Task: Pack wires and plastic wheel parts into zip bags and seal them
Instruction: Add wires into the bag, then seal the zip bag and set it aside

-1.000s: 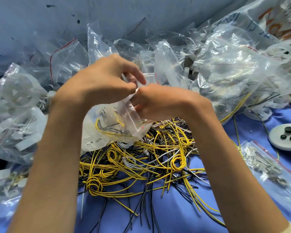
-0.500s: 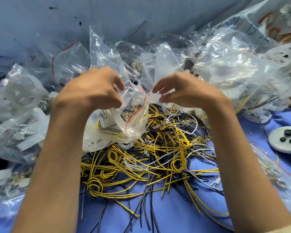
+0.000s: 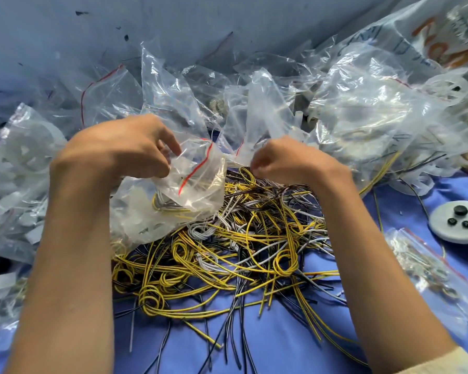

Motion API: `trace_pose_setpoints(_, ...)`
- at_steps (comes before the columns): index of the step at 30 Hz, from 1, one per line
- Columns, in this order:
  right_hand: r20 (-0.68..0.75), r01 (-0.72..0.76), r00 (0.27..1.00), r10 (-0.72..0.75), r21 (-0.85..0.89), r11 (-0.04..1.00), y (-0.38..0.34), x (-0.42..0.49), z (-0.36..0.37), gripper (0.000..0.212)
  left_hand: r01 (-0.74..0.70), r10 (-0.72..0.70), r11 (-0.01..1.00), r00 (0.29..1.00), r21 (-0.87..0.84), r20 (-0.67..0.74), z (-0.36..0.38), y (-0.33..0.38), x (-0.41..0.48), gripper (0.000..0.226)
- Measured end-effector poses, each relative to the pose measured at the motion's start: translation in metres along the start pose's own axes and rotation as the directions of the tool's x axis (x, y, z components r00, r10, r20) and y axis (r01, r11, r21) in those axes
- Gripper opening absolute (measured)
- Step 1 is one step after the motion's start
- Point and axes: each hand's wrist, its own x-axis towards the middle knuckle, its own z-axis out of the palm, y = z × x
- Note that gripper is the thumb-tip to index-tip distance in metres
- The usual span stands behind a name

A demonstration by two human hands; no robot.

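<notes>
My left hand (image 3: 125, 149) grips the mouth of a clear zip bag (image 3: 197, 190) with a red seal line; yellow and grey wires and a white plastic part show through it. My right hand (image 3: 287, 163) has its fingers curled and pinches the bag's right edge near the seal, beside a second clear bag (image 3: 257, 125). Below both hands lies a tangled heap of yellow, black and grey wires (image 3: 241, 252) on the blue cloth (image 3: 281, 346).
Filled bags of white wheel parts (image 3: 19, 163) pile up at the left. Crumpled clear bags (image 3: 376, 112) fill the back and right. A grey disc with black knobs (image 3: 457, 220) and a small bag of metal parts (image 3: 427, 268) lie at the right.
My hands, pressed together on the bag a second ago, have moved apart. The bag's mouth is now spread between them and its red seal line shows. My right hand has dropped lower.
</notes>
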Motion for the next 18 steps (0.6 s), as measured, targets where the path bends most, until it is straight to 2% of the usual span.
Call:
trace_pose_setpoints(2, -0.108, 0.079, 0.992, -0.069, 0.089, 0.993, -0.012, 0.008, 0.007, 0.025, -0.006, 0.005, 1.000, 1.000, 0.019, 0.026, 0.000, 0.001, 0.000, 0.044)
trace_pose_setpoints(3, -0.091, 0.123, 0.989, -0.113, 0.118, 0.985, -0.019, 0.013, 0.012, 0.027, -0.005, 0.004, 1.000, 0.999, 0.029, 0.034, -0.001, 0.000, -0.001, 0.044)
trace_pose_setpoints(5, 0.052, 0.161, 0.985, -0.164, 0.061, 0.985, -0.026, 0.026, 0.024, 0.027, 0.004, -0.005, 0.999, 0.999, 0.039, 0.037, -0.002, -0.003, -0.001, 0.044)
trace_pose_setpoints(7, 0.213, 0.097, 0.975, -0.066, -0.136, 0.986, -0.025, 0.041, 0.035, 0.039, 0.018, -0.020, 0.999, 0.999, 0.037, 0.044, -0.004, -0.011, -0.002, 0.042)
trace_pose_setpoints(8, 0.244, 0.040, 0.970, 0.012, -0.208, 0.977, -0.022, 0.046, 0.037, 0.041, 0.032, -0.033, 0.999, 0.998, 0.024, 0.050, -0.005, -0.015, -0.002, 0.038)
trace_pose_setpoints(11, 0.176, -0.096, 0.974, 0.140, -0.235, 0.967, -0.018, 0.053, 0.038, 0.017, 0.053, -0.053, 0.999, 0.998, 0.003, 0.044, -0.010, -0.028, -0.002, 0.014)
trace_pose_setpoints(12, 0.138, -0.116, 0.978, 0.154, -0.249, 0.961, -0.019, 0.054, 0.037, 0.013, 0.061, -0.061, 0.998, 0.997, 0.011, 0.036, -0.011, -0.032, -0.002, 0.013)
trace_pose_setpoints(14, 0.032, -0.081, 0.995, 0.094, -0.291, 0.953, -0.023, 0.054, 0.038, 0.020, 0.076, -0.077, 0.997, 0.997, 0.026, 0.026, -0.013, -0.036, -0.001, 0.020)
trace_pose_setpoints(16, -0.036, 0.064, 0.997, -0.075, -0.244, 0.968, -0.024, 0.062, 0.042, 0.028, 0.071, -0.072, 0.997, 0.997, 0.034, 0.035, -0.012, -0.036, -0.001, 0.024)
trace_pose_setpoints(18, 0.055, 0.193, 0.981, -0.187, -0.147, 0.970, -0.024, 0.071, 0.046, 0.037, 0.067, -0.068, 0.997, 0.996, 0.027, 0.052, -0.009, -0.034, 0.001, 0.024)
